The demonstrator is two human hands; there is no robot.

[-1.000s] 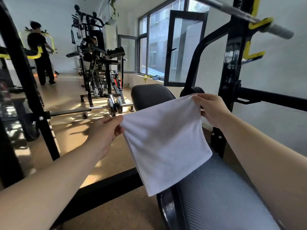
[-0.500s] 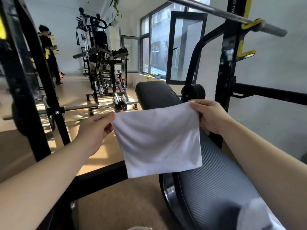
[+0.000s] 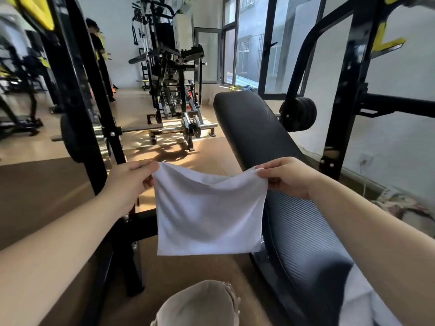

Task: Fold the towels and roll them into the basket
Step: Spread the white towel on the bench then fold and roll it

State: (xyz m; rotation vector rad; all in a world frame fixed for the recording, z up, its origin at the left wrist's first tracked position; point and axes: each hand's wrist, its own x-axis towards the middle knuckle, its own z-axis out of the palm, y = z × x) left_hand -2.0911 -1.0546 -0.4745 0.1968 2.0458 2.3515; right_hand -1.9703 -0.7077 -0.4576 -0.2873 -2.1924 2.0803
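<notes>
Thin white cloth towel (image 3: 207,215) is hanging in the air btwn both hands, out in front of the person. It's hanging over the brown floor (image 3: 35,196) & just left of the padded black-and-grey ribbed weight bench (image 3: 306,231), w/ its right edge overlapping the bench's side in this view.

The left hand (image 3: 131,182) is pinching the top left corner, thumb & fingers curled tight on the fabric. The right hand (image 3: 289,177) is pinching the top right corner the same way, fingertips closed on the hem.

The top edge is running left-right from hand to hand & sagging in the middle, so it isn't being held taut. The towel is facing the camera flat, w/ the bottom edge approx level & pointing down at the floor. Its long axis is lying side to side: it's looking a bit wider than tall. Can't tell whether it's doubled over.

The bench's black backrest (image 3: 254,128) is tilting up & away behind the towel. A black steel rack upright (image 3: 77,90) is standing at left. A beige-clad knee (image 3: 200,304) is showing at bottom centre, below the towel. A bit of white cloth (image 3: 362,302) is lying on the bench at bottom right.

Bkgd: a black gym machine (image 3: 174,74), a blurred person in dark clothing (image 3: 98,55) & big windows (image 3: 247,43).
</notes>
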